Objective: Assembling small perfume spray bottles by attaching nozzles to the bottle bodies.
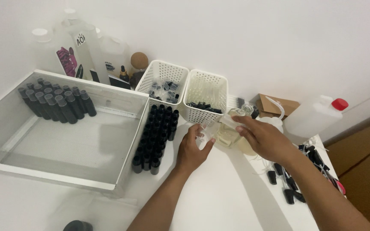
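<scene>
head view: on the white table (pixel 219 201) the left hand (pixel 192 149) is curled, fingers closed round a small clear bottle (pixel 205 139) held just above the tabletop, near the middle of the scene. the right hand (pixel 264 139) reaches in from the right, its fingers gripped on a clear pump dispenser (pixel 235 117) whose nozzle end points left toward the small bottle; the two hands sit close together, and whether they touch cannot be told. under the right hand stands a pale, yellowish container (pixel 228 137), mostly hidden.

just left of the left hand is a block of small black bottles (pixel 157 132) standing upright in rows on the table. farther left lies a large clear tray (pixel 65 137) with another cluster of dark bottles (pixel 56 100) in its far left corner. beyond the hands stand two white perforated baskets: the left basket (pixel 161 77) holds small bagged parts, the right basket (pixel 206 92) has dark pieces at its bottom. at the far left are big white jugs (pixel 86 51). to the right lie a brown cardboard box (pixel 277 106), a white jug with a red cap (pixel 317 115) on its side, and loose black caps (pixel 290 188) near the right forearm.
</scene>
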